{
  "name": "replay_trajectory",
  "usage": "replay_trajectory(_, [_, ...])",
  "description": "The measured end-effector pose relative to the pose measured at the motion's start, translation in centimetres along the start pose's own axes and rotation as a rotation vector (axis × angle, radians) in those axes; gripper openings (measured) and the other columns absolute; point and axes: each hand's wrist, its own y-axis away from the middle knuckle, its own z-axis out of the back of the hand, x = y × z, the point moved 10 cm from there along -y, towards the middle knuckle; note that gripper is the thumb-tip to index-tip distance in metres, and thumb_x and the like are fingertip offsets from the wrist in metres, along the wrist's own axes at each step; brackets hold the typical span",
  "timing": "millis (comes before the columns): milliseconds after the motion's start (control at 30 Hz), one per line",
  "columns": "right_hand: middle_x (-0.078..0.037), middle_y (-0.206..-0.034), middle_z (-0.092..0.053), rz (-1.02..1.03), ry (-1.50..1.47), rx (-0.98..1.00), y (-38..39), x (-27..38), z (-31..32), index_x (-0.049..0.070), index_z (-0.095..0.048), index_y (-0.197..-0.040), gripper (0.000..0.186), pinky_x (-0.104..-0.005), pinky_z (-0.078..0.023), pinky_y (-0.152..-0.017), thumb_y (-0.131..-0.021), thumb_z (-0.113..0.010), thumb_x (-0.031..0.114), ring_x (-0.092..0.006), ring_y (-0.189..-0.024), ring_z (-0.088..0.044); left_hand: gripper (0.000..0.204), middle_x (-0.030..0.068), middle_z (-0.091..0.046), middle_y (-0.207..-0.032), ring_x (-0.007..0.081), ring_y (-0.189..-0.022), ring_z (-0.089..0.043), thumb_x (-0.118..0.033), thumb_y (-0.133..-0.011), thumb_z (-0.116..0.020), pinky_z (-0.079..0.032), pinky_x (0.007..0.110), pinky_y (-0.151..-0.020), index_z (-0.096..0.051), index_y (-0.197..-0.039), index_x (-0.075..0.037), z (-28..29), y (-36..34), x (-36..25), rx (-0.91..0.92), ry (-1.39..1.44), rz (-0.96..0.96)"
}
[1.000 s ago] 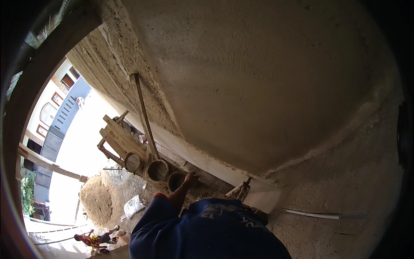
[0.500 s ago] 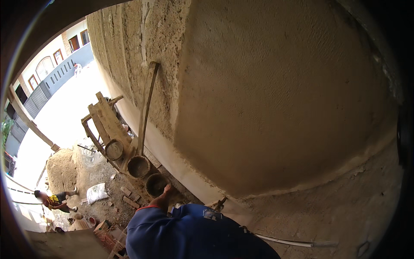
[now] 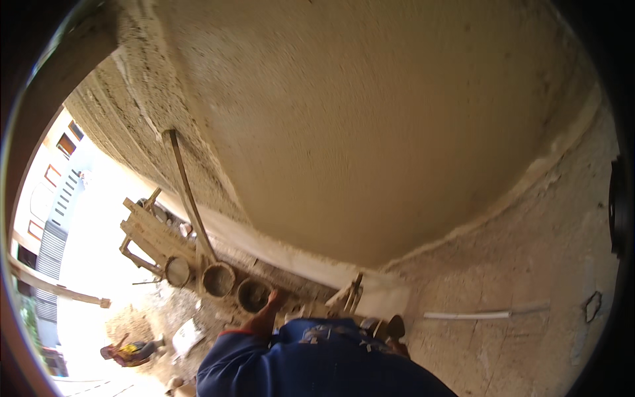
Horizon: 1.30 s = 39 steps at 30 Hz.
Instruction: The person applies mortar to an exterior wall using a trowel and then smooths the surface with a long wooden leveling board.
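Observation:
My left hand (image 3: 273, 299) reaches down to the nearest round bucket (image 3: 241, 286) and grips its right rim. Dark grey material shows inside that bucket. Beside my body on the right, my partly hidden right hand (image 3: 397, 349) is closed round a trowel (image 3: 395, 326), whose dark blade points up. Two more round containers stand in a row with the bucket: a middle bucket (image 3: 206, 276) next to it and a smaller bucket (image 3: 167, 270) farther left, on or beside a plank platform.
A plastered wall (image 3: 370, 145) rises ahead, with a long wooden batten (image 3: 185, 192) leaning on it. The wooden plank platform (image 3: 149, 235) extends left. A person (image 3: 132, 352) is below at left, near a white sack (image 3: 188, 339). A pale strip (image 3: 466, 315) lies at right.
My view has swung to the right, so the wall and buckets sit differently in it. The trowel and right hand now show at my right side. My left hand remains at the bucket's rim.

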Motion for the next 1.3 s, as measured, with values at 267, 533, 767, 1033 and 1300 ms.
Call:
replay_trajectory(267, [-0.011,-0.058,-0.053,-0.327,-0.298,-0.008,1.0,-15.5,-4.5,0.001,-0.054,-0.072,0.014,-0.0342,-0.041,-0.045,-0.081,-0.053,0.011,-0.0210,-0.048,-0.052,0.022,0.0068,-0.060,-0.090,0.0181,-0.077,-0.061,-0.018,-0.081,-0.056,-0.050,0.030,-0.057,-0.056,-0.101,-0.011,2.6,3.7,-4.0,0.090,0.737,0.082])
replay_trajectory(533, [-0.010,-0.071,-0.054,-0.392,-0.643,0.018,-5.3,-23.3,-10.9,0.005,-0.057,-0.082,0.006,-0.0316,-0.043,-0.049,-0.076,-0.056,0.006,-0.0186,-0.056,-0.054,0.049,0.0192,-0.055,-0.099,0.0299,-0.082,-0.059,-0.002,-0.078,-0.052,-0.054,0.038,-0.062,-0.033,-0.124,0.000,5.4,14.6,7.7,0.114,0.504,0.349])
replay_trajectory(767, [-0.016,-0.079,-0.057,0.140,0.188,-0.488,-16.1,-18.5,-6.5,0.002,-0.056,-0.080,0.025,-0.0436,-0.044,-0.068,-0.076,-0.058,0.026,-0.0293,-0.076,-0.058,0.045,0.0112,-0.060,-0.091,0.0253,-0.067,-0.062,-0.026,-0.081,-0.054,-0.040,0.031,-0.047,-0.040,-0.121,-0.013,7.4,20.4,14.4,0.071,0.254,0.697])
replay_trajectory(1033, [-0.018,-0.115,-0.047,0.004,-0.127,-0.365,-31.6,-18.2,-2.9,-0.001,-0.040,-0.119,0.051,-0.0288,-0.031,-0.087,-0.073,-0.056,0.015,-0.0294,-0.103,-0.046,0.032,0.0108,-0.056,-0.096,0.0180,-0.082,-0.060,-0.013,-0.082,-0.052,-0.053,0.029,-0.059,-0.047,-0.112,-0.003,9.9,17.9,14.4,0.008,0.401,0.448])
replay_trajectory(1300, [-0.015,-0.131,-0.036,-0.082,-0.242,-0.173,-34.3,-20.6,-2.1,0.002,-0.032,-0.131,0.062,-0.0322,-0.028,-0.095,-0.074,-0.056,0.009,-0.0281,-0.119,-0.036,0.042,0.0070,-0.057,-0.076,0.0129,-0.061,-0.054,-0.009,-0.077,-0.061,-0.043,0.026,-0.046,-0.047,-0.115,0.001,6.7,14.5,13.9,-0.157,0.535,0.422])
